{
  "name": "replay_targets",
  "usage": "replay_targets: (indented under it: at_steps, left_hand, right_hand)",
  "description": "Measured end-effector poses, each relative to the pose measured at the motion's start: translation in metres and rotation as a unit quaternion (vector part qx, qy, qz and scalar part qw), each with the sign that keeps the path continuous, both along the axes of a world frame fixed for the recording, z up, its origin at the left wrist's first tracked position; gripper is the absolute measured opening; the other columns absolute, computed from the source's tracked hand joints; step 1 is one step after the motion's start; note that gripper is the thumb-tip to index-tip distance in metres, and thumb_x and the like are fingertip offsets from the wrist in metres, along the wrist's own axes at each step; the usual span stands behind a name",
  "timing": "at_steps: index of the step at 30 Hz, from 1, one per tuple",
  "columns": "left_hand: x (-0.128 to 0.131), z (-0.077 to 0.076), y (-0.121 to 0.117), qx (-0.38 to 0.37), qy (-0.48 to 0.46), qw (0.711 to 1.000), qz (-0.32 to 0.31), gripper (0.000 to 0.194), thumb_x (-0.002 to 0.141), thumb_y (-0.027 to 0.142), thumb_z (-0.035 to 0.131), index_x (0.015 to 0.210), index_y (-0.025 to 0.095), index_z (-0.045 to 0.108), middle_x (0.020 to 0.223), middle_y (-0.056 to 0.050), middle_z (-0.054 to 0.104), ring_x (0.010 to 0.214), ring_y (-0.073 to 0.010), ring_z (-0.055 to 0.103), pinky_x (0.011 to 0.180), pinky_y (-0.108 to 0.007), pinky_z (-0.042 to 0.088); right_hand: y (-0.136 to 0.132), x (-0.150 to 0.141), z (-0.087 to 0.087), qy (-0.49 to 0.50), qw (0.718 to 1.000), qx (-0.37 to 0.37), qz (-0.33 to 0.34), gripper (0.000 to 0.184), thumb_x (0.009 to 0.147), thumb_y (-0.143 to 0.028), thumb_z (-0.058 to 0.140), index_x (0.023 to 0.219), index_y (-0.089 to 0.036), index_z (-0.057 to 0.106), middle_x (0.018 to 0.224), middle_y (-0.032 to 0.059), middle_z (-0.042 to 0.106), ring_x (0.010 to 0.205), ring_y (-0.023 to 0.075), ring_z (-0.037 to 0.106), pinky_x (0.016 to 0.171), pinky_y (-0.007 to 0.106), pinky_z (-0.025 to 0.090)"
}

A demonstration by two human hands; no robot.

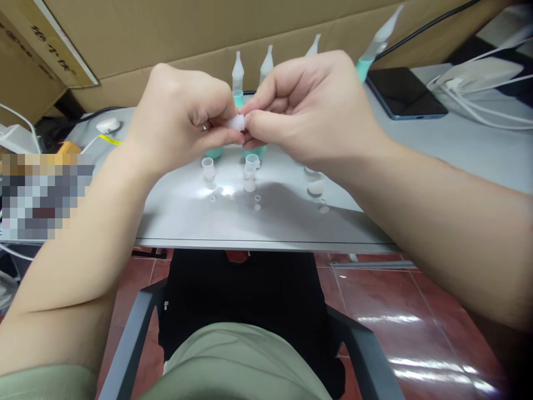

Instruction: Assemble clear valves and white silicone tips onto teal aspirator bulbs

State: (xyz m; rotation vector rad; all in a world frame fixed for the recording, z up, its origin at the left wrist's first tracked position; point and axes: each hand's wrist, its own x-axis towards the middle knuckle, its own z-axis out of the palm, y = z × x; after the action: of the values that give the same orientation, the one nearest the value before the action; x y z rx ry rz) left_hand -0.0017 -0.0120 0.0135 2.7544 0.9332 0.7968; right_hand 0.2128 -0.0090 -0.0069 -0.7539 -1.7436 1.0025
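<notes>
Above the desk, my left hand (179,114) pinches a small white plastic piece (237,123) between thumb and curled fingers. My right hand (308,105) has its thumb and fingertips closed on the right end of that same piece, covering part of it. Just beyond my fingers stand mint-green and clear bottles with pointed white nozzles, one (237,78) partly behind my hands. Below them on the desk are a translucent cup-shaped part (208,168) and a second clear part (251,164). A white rounded part (315,188) lies under my right wrist.
Tiny rings and discs, such as a small ring (257,198), lie near the front of the grey desk (187,225). A dark phone (407,93) and white cables (466,100) are at the right. Cardboard (166,33) stands behind. One nozzle bottle (380,43) leans at the back right.
</notes>
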Motion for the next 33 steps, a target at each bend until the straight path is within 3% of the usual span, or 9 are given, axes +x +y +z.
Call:
replay_targets:
  at_steps: [4, 8, 10, 14, 19, 24, 27, 30, 33]
  left_hand:
    - [-0.024, -0.004, 0.015, 0.062, -0.036, 0.997, 0.026, 0.043, 0.107, 0.077, 0.084, 0.093, 0.037, 0.087, 0.089, -0.005, 0.086, 0.104, -0.0389, 0.091, 0.093, -0.058, 0.071]
    - [-0.037, -0.013, 0.034, 0.161, -0.100, 0.982, 0.015, 0.066, 0.098, 0.084, 0.087, 0.070, 0.030, 0.063, 0.071, -0.003, 0.074, 0.069, -0.0247, 0.071, 0.070, -0.046, 0.052]
    - [-0.038, -0.015, 0.035, 0.180, -0.121, 0.976, -0.014, 0.062, 0.097, 0.075, 0.091, 0.070, 0.028, 0.062, 0.068, -0.001, 0.071, 0.065, -0.0199, 0.064, 0.065, -0.042, 0.044]
    - [-0.041, -0.015, 0.026, 0.180, -0.127, 0.975, 0.009, 0.035, 0.099, 0.044, 0.093, 0.078, 0.030, 0.069, 0.080, 0.001, 0.080, 0.074, -0.0220, 0.070, 0.073, -0.044, 0.050]
    - [-0.049, -0.020, 0.035, 0.184, -0.115, 0.975, 0.036, 0.057, 0.099, 0.081, 0.089, 0.081, 0.031, 0.069, 0.082, -0.006, 0.076, 0.075, -0.0267, 0.066, 0.083, -0.052, 0.053]
    - [-0.044, -0.024, 0.045, 0.216, -0.125, 0.968, 0.038, 0.057, 0.105, 0.075, 0.090, 0.081, 0.027, 0.070, 0.080, -0.001, 0.076, 0.073, -0.0184, 0.059, 0.076, -0.042, 0.044]
    - [-0.036, -0.022, 0.038, 0.254, -0.202, 0.945, 0.031, 0.074, 0.097, 0.086, 0.089, 0.069, 0.025, 0.058, 0.064, 0.002, 0.062, 0.063, -0.0139, 0.045, 0.067, -0.040, 0.032]
    - [-0.035, -0.018, 0.028, 0.173, -0.165, 0.970, 0.041, 0.036, 0.095, 0.045, 0.099, 0.078, 0.027, 0.073, 0.079, 0.002, 0.078, 0.076, -0.0185, 0.065, 0.077, -0.040, 0.042]
    - [-0.039, -0.017, 0.023, 0.187, -0.182, 0.965, 0.025, 0.030, 0.090, 0.040, 0.095, 0.077, 0.029, 0.070, 0.077, 0.001, 0.076, 0.073, -0.0217, 0.064, 0.076, -0.043, 0.041]
  right_hand:
    - [0.001, 0.000, -0.002, 0.010, 1.000, -0.001, -0.007, 0.029, 0.100, -0.028, 0.104, 0.079, -0.031, 0.085, 0.093, 0.0037, 0.092, 0.093, 0.0282, 0.091, 0.082, 0.039, 0.077]
    - [0.002, -0.003, -0.003, 0.023, 1.000, -0.016, -0.010, 0.030, 0.095, -0.025, 0.106, 0.076, -0.031, 0.083, 0.091, 0.0035, 0.091, 0.093, 0.0283, 0.092, 0.086, 0.041, 0.081]
    - [0.003, -0.004, -0.003, 0.028, 0.999, -0.029, -0.003, 0.033, 0.092, -0.028, 0.111, 0.075, -0.032, 0.083, 0.091, 0.0029, 0.090, 0.093, 0.0294, 0.093, 0.090, 0.045, 0.083]
    - [0.001, -0.005, -0.003, 0.062, 0.996, -0.066, 0.009, 0.030, 0.096, -0.038, 0.114, 0.081, -0.032, 0.089, 0.099, 0.0048, 0.093, 0.097, 0.0279, 0.092, 0.099, 0.046, 0.085]
    - [-0.002, -0.006, -0.004, 0.098, 0.991, -0.090, 0.019, 0.034, 0.096, -0.047, 0.119, 0.091, -0.029, 0.091, 0.100, 0.0014, 0.094, 0.100, 0.0212, 0.090, 0.095, 0.035, 0.081]
    - [0.003, -0.006, -0.004, 0.092, 0.993, -0.066, 0.015, 0.037, 0.089, -0.047, 0.123, 0.088, -0.029, 0.090, 0.101, 0.0044, 0.095, 0.103, 0.0277, 0.093, 0.098, 0.043, 0.084]
    - [0.002, -0.007, -0.003, 0.077, 0.996, -0.045, 0.004, 0.037, 0.094, -0.049, 0.120, 0.089, -0.030, 0.089, 0.100, 0.0050, 0.094, 0.103, 0.0299, 0.092, 0.098, 0.047, 0.084]
    - [-0.001, -0.007, -0.004, 0.073, 0.996, -0.040, 0.001, 0.040, 0.099, -0.051, 0.116, 0.090, -0.028, 0.084, 0.097, 0.0044, 0.088, 0.098, 0.0233, 0.087, 0.093, 0.038, 0.079]
    - [0.000, -0.007, -0.007, 0.074, 0.997, -0.034, 0.010, 0.047, 0.100, -0.059, 0.115, 0.091, -0.029, 0.080, 0.095, 0.0025, 0.082, 0.095, 0.0213, 0.082, 0.092, 0.035, 0.075]
